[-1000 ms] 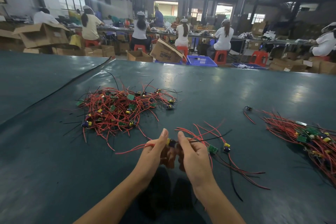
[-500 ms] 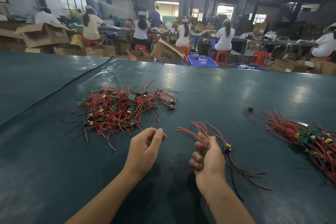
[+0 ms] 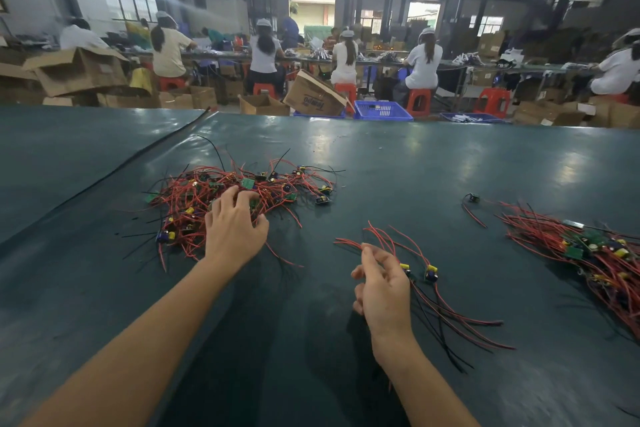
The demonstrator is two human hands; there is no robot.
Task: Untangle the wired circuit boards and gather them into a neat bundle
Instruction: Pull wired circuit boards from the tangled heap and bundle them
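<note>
Broadly, a dark green table (image 3: pixel 415 163) fills the near and middle ground, with a black seam running from its far middle towards the near left. Beyond its far edge, seated workers (image 3: pixel 263 55) in white caps face away along a long bench, among cardboard boxes (image 3: pixel 79 73), red stools (image 3: pixel 419 100) and a blue crate (image 3: pixel 382 110).

On the table's left lies the tangled pile (image 3: pixel 194 194) of wired circuit boards: red and black wires looped over each other, with small green boards and yellow and blue parts showing through. At the right edge lies a second heap (image 3: pixel 595 253), its wires running more nearly one way.

The left hand (image 3: pixel 232 232) rests on the near right part of the tangled pile, fingers spread and bent, tips pressed in among the wires; whether they have closed on any wire cannot be told. The right hand (image 3: pixel 384 291) is nearer and to the right, between pile and heap, fingers loosely curled round a small bunch (image 3: pixel 450 315) of wired boards. The bunch's red ends fan out beyond the fingers to the far left, its long tails trail across the table to the near right, and two yellow and blue parts sit just right of the hand.

A lone board (image 3: pixel 471 198) with short wires lies apart, just far left of the second heap.
</note>
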